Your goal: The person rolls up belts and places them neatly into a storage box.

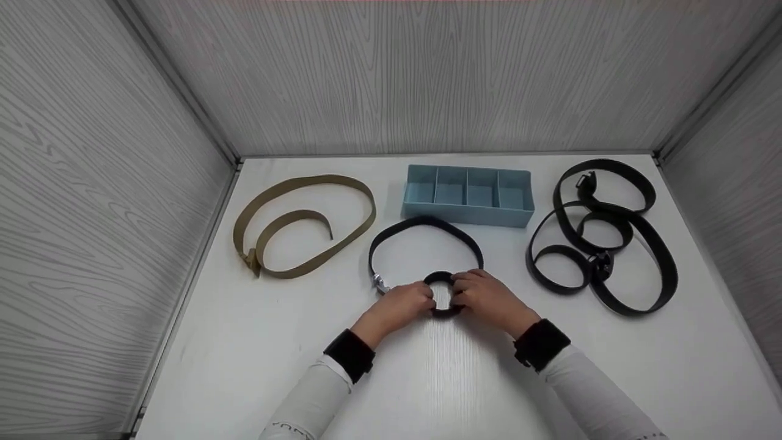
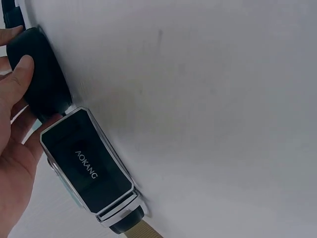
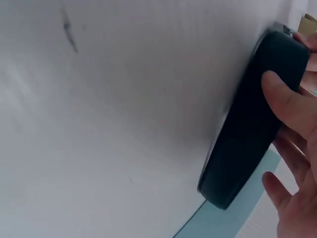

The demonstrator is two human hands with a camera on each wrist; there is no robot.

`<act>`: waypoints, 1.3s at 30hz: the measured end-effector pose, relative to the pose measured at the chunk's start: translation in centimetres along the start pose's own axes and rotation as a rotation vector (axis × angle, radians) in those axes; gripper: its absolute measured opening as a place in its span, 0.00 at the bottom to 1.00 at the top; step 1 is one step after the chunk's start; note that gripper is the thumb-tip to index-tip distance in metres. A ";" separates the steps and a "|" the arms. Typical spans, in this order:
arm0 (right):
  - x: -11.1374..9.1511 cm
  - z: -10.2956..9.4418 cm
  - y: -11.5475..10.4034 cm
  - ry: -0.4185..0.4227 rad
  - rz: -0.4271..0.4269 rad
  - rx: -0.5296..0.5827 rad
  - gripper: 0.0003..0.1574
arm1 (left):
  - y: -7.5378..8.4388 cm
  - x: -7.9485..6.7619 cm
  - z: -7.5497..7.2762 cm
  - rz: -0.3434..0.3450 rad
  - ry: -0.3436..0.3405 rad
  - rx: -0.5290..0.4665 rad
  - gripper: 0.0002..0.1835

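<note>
A black belt point(image 1: 426, 220) stands on edge in a loop on the white table, with one end rolled into a small ring point(image 1: 438, 277). My left hand point(image 1: 400, 304) grips the ring's left side, its thumb pressed on the strap in the left wrist view. Close beside that hand is the belt's silver-framed buckle point(image 2: 89, 163), lettered AOKANG on a dark face. From the right, my right hand point(image 1: 492, 300) pinches the ring's other side. In the right wrist view its thumb lies flat on the strap point(image 3: 247, 119), and the fingers behind are partly hidden.
Behind the belt stands a blue divided box point(image 1: 468, 214) with several compartments. A tan belt point(image 1: 311, 264) lies looped at the left. Black belts point(image 1: 667, 263) with dark buckles overlap at the right. Grey wood-grain panels point(image 1: 391, 79) enclose the table's back and sides.
</note>
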State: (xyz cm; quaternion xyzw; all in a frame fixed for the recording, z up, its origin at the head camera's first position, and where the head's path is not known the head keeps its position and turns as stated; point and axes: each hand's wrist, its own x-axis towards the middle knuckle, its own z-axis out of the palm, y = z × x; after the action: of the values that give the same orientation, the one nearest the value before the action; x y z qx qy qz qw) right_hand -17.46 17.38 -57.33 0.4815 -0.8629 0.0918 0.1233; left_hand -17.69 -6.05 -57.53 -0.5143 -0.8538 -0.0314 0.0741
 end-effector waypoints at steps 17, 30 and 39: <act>0.0 1.5 -2.4 0.094 0.151 -0.042 0.07 | 1.8 0.6 1.1 -0.074 -0.007 0.161 0.06; -0.9 -0.4 0.8 0.023 0.048 0.062 0.12 | 0.8 0.9 0.4 -0.059 -0.063 0.095 0.06; -0.8 0.2 -0.4 0.072 0.075 0.077 0.11 | 1.9 1.6 -0.1 -0.144 -0.061 0.015 0.06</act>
State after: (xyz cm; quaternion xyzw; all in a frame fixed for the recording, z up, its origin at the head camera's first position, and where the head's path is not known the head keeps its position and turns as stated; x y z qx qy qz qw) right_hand -16.77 17.74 -57.77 0.4497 -0.8711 0.1464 0.1321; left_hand -16.73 -3.76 -57.24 -0.4517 -0.8907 -0.0146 0.0496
